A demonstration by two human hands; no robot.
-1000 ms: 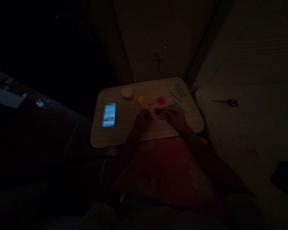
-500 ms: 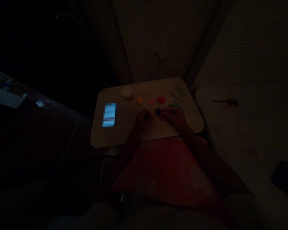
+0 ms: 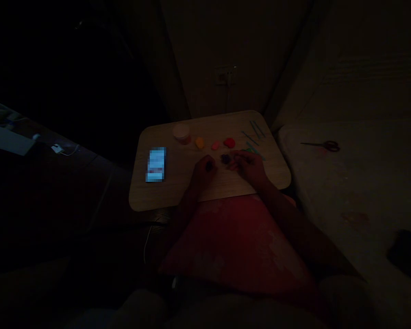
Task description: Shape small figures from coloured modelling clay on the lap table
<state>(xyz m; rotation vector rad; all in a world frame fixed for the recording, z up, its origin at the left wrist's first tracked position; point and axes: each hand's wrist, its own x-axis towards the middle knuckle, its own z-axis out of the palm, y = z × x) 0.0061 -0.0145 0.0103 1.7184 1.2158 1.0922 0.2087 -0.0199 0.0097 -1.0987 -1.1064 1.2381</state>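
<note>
My left hand [image 3: 203,169] is curled closed above the small table, with a dark patch inside its fingers that I cannot make out. To its right lies a dark, lumpy piece of what looks like modelling clay [image 3: 225,159]. Beside that piece is my right hand [image 3: 249,166], its fingertips pinched together; what they hold, if anything, is too dark to tell. Behind the hands sit an orange lump [image 3: 199,143], a pink lump [image 3: 215,145] and a red lump [image 3: 229,143]. A green piece [image 3: 249,150] is partly hidden behind my right hand.
On the wooden table [image 3: 174,192] are a lit phone [image 3: 156,164], a lidded tub [image 3: 181,134] and several thin teal sticks [image 3: 250,138]. Scissors [image 3: 324,145] lie on the pale surface at right. A wall socket [image 3: 226,75] with a plugged cord is behind. The room is dark.
My right hand has drawn slightly right, from touching the dark lump to just beside it. A teal stick by the green piece shows more clearly. My left hand has hardly moved.
</note>
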